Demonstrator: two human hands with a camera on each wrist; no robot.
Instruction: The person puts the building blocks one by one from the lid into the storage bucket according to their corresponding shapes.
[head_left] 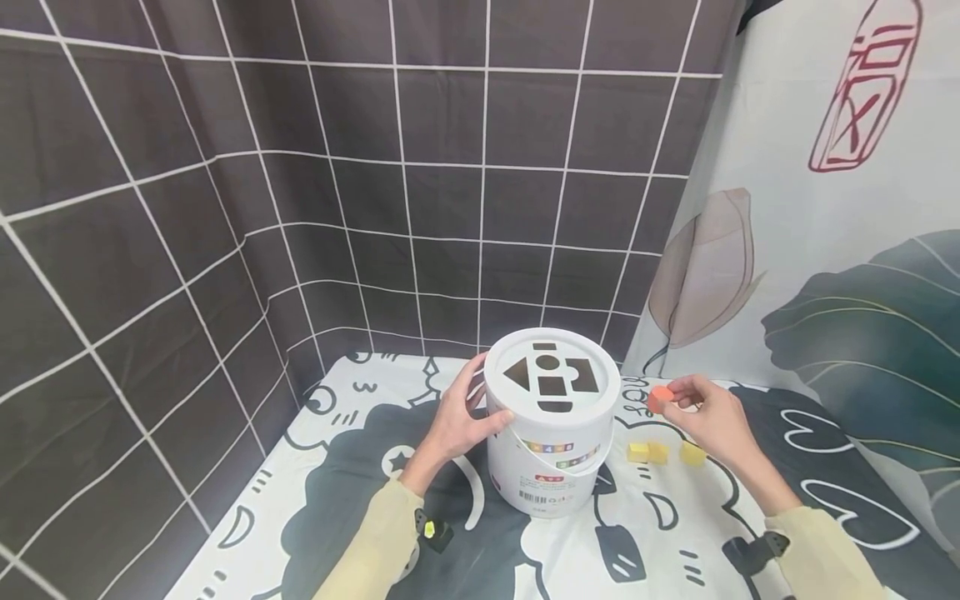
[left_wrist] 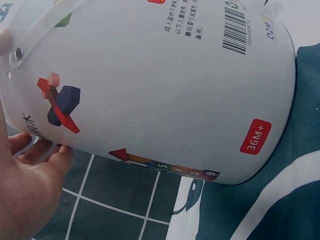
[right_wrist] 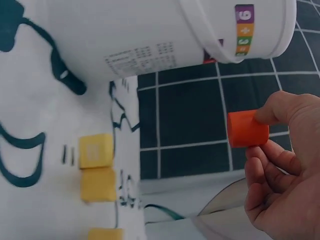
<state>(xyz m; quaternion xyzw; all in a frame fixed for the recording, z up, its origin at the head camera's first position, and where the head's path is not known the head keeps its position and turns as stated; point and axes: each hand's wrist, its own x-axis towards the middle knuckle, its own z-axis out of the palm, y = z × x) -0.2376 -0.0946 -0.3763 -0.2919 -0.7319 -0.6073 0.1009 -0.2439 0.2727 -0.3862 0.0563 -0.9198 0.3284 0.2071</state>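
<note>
A white plastic bucket [head_left: 517,475] stands upright on the cloth, its lid [head_left: 536,404] cut with shaped holes, among them a circle, a triangle and rectangles. My left hand [head_left: 456,421] grips the bucket's upper left side, thumb near the lid's front edge and fingers round the far side. To the right of the bucket, my right hand [head_left: 716,417] pinches an orange cylinder block [right_wrist: 245,129] between thumb and fingers. The block is apart from the bucket, at about lid height in the right wrist view.
Several yellow blocks [head_left: 638,452] lie on the patterned cloth [head_left: 660,533] right of the bucket, below my right hand. The bucket's white handle [head_left: 570,472] hangs down its front. A dark grid-patterned curtain [head_left: 435,200] rises behind, with a white leaf-printed one [head_left: 795,225] to the right.
</note>
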